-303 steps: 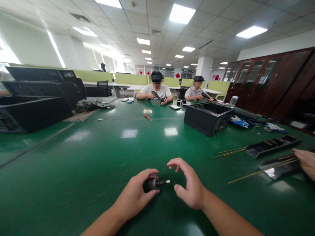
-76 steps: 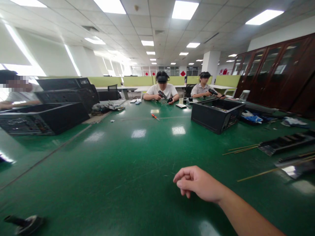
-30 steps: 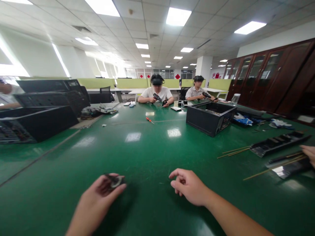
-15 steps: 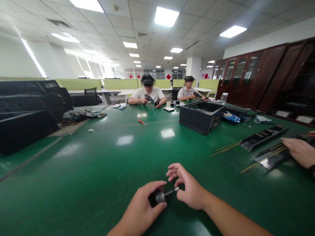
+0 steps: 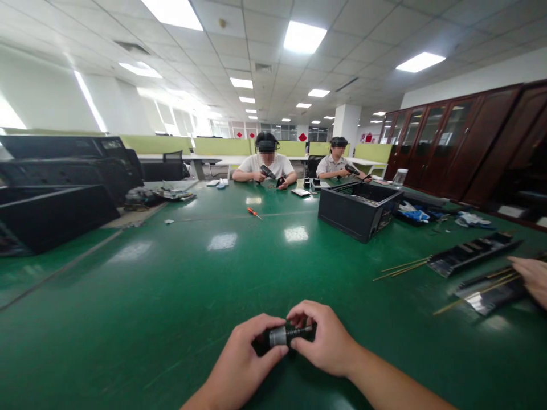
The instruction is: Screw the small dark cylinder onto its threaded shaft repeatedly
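Note:
Low in the middle of the head view, just above the green table, is a cylindrical part (image 5: 278, 336) with a silver collar and a narrower dark, ribbed shaft. My left hand (image 5: 243, 356) is wrapped around its collar end, thumb below and fingers above. My right hand (image 5: 333, 341) curls around the shaft end, its thumb and fingertips meeting the part just beside the collar. The hands almost touch each other. My left palm hides the part's far left end, and whether the ribs are a spring or a thread I cannot tell.
An orange screwdriver (image 5: 254, 213) lies ahead on the green table (image 5: 171, 296). Beyond it are a black computer case (image 5: 350, 219) and two people holding power drills. Thin brass-coloured rods (image 5: 401, 267) and black trays (image 5: 472, 253) lie right, near another person's hand (image 5: 532, 279). Black panels (image 5: 55, 219) stand left.
My right hand has closed from spread fingers onto the shaft and moved in against the collar. The left hand keeps its grip. The whole view has shifted slightly.

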Tool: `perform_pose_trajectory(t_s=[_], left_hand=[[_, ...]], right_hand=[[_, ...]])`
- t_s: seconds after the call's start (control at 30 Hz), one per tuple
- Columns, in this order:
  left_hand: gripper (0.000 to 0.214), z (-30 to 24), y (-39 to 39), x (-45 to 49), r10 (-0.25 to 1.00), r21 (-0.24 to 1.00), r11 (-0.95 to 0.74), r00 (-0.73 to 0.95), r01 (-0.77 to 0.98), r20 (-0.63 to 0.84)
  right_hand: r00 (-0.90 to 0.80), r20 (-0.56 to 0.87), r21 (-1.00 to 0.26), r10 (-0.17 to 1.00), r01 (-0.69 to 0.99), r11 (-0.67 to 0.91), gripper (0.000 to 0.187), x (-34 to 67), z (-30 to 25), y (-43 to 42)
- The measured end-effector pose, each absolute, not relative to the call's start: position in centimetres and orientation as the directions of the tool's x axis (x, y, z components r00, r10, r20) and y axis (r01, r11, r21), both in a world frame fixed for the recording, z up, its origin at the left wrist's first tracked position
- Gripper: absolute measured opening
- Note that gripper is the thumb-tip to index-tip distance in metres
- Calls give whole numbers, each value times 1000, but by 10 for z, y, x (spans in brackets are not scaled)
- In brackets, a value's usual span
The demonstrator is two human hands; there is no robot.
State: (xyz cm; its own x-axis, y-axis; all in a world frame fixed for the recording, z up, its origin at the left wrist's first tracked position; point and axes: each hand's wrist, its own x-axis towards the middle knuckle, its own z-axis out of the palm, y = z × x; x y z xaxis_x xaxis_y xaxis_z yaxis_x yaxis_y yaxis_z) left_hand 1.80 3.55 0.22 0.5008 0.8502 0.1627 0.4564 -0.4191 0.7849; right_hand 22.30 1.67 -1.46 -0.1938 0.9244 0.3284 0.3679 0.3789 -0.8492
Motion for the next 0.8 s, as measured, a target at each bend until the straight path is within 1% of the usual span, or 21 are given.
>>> perform_pose_trajectory(t_s=[0.2, 0.33, 0.53, 0.8], left_hand=[[25, 2, 37, 18, 854, 805, -408, 491, 430, 171], [22, 2, 36, 18, 837, 798, -442, 509, 410, 202], [23, -1, 35, 19, 846, 783, -460, 474, 418, 244], [23, -1, 33, 18, 834, 769, -483, 487, 419, 259]], right_hand=[[-206, 336, -805, 919, 445, 394, 23, 225, -14, 15], [-212, 331, -812, 920, 433, 392, 22, 225, -14, 15], [-192, 305, -825, 933, 437, 359, 17, 224, -14, 14], [-218, 337, -774, 916, 490, 401, 14, 225, -9, 12]])
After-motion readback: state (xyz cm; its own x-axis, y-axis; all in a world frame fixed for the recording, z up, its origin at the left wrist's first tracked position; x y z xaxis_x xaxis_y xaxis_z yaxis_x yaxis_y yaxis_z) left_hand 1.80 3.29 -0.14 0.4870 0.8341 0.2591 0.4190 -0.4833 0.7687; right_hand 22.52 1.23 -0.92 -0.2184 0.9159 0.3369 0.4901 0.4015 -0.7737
